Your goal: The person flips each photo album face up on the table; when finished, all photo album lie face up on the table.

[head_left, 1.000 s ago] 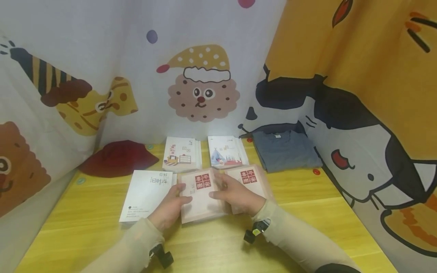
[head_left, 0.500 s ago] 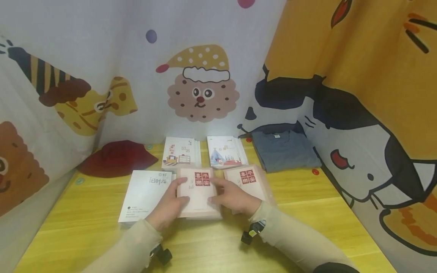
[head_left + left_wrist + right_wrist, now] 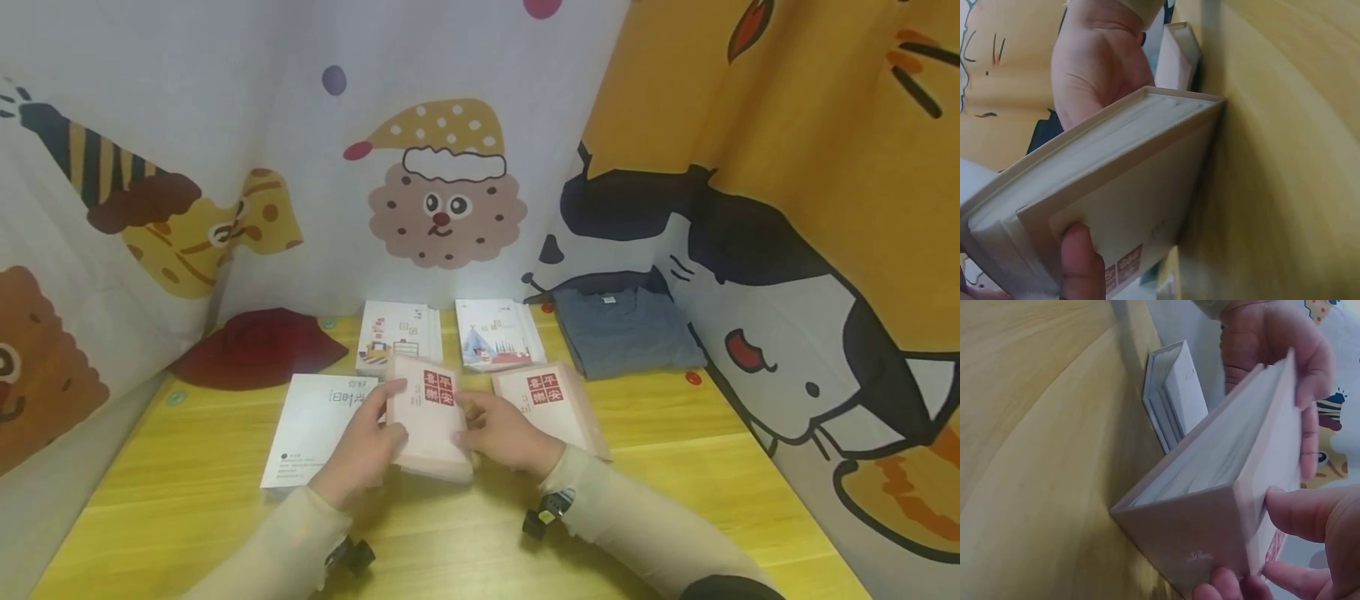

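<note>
Between both hands a pink photo album [image 3: 429, 442] with red square characters on its cover is held tilted over the table. My left hand [image 3: 363, 437] grips its left edge, thumb [image 3: 1082, 262] on the front cover. On the spine side, my right hand [image 3: 506, 432] grips the other edge with thumb on the cover and fingertips curled behind. The right wrist view shows the page edges of the album [image 3: 1210, 456] slightly fanned. A matching pink album [image 3: 566, 421] lies just right of my right hand, and a white album [image 3: 307, 433] lies partly behind my left hand.
Two stacks of white illustrated albums, the left stack [image 3: 386, 329] and the right stack [image 3: 491, 329], stand at the back of the yellow wooden table [image 3: 465, 550]. A dark red hat [image 3: 262, 346] is back left; a folded grey-blue shirt [image 3: 630, 329] is back right. Printed curtains [image 3: 262, 50] hang behind.
The pink album has shifted slightly left and turned so its right side tips away and its spine shows less squarely. Both hands have moved left with it, keeping their grip.
</note>
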A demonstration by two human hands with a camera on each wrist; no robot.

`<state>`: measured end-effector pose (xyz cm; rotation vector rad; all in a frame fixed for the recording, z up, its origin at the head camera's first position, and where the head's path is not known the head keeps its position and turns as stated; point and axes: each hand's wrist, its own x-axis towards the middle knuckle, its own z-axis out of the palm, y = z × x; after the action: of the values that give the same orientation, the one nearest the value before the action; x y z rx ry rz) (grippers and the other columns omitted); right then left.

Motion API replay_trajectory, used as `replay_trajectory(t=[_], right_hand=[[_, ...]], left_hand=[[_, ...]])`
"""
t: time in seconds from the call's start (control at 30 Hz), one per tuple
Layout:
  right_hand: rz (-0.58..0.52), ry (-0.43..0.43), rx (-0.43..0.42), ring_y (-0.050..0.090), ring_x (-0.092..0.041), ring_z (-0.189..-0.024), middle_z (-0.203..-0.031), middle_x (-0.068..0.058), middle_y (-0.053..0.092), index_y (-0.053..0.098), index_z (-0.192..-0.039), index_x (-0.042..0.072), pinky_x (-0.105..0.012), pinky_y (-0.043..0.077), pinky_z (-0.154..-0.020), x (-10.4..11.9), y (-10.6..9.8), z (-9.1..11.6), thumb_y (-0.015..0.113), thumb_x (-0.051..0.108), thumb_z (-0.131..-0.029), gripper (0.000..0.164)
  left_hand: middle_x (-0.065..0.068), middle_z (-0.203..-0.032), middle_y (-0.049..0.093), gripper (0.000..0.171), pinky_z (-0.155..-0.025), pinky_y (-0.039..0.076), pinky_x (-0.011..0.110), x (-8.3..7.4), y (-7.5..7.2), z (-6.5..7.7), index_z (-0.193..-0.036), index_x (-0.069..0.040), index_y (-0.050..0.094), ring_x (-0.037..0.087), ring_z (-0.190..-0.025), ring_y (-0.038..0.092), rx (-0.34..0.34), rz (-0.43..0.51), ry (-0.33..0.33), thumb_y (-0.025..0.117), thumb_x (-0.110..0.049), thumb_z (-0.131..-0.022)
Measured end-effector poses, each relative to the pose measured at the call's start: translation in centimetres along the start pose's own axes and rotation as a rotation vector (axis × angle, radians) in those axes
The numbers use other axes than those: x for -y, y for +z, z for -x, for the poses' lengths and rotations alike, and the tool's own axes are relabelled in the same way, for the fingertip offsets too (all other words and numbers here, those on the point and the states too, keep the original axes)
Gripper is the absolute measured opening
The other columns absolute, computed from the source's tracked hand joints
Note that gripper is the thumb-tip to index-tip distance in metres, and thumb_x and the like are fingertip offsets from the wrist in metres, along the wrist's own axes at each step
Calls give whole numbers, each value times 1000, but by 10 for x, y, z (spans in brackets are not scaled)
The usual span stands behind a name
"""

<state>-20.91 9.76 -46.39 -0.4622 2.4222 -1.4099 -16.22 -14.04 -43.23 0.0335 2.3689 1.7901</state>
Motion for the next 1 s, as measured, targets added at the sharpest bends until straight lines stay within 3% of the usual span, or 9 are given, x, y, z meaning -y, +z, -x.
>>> replay_trajectory(t=[0.2, 0.37, 0.53, 0.67, 0.83, 1.0], right_hand=[[-8, -39, -20, 68, -22, -98, -118, -11, 64, 61, -146, 7, -33, 62, -77, 1, 2, 2, 80, 16, -91, 59], [10, -81, -27, 68, -19, -92, -119, -9, 69, 65, -142, 7, -32, 62, -73, 6, 1, 5, 77, 19, -94, 51], [31, -103, -28, 69, -20, -98, -130, -10, 71, 63, -145, 8, -32, 63, -76, 15, -2, 10, 70, 31, -101, 50], [26, -135, 11, 70, -25, -108, -145, -11, 65, 55, -152, 8, -34, 62, -87, 27, -7, 17, 62, 36, -106, 54], [-96, -148, 54, 68, -33, -116, -154, -19, 54, 40, -163, 13, -42, 65, -87, 36, -10, 23, 60, 32, -108, 62], [-218, -125, 55, 66, -42, -121, -155, -26, 48, 22, -169, 20, -56, 64, -86, 36, -12, 21, 59, 29, -109, 72]], left_hand=[[22, -167, 35, 82, -89, 63, 41, -5, -1, 1, -165, -18, 32, 42, -128, 62, 28, 39, 70, 54, 0, -88], [22, -164, 39, 80, -88, 64, 40, -10, 0, 1, -167, -21, 28, 37, -118, 67, 47, 63, 103, 55, -3, -94], [25, -166, 35, 76, -88, 65, 44, -12, 1, 1, -170, -24, 21, 44, -125, 63, 95, 155, 125, 54, -9, -103], [24, -169, 30, 71, -89, 65, 45, -10, 1, 1, -170, -21, 21, 48, -132, 59, 115, 191, 139, 54, -15, -108], [24, -166, 37, 62, -92, 64, 42, -1, 3, -4, -169, -15, 23, 40, -121, 67, 145, 202, 178, 46, -11, -111], [28, -158, 47, 69, -94, 63, 40, 12, 7, -12, -168, -8, 24, 31, -113, 72, 210, 108, 165, 50, -2, -105]])
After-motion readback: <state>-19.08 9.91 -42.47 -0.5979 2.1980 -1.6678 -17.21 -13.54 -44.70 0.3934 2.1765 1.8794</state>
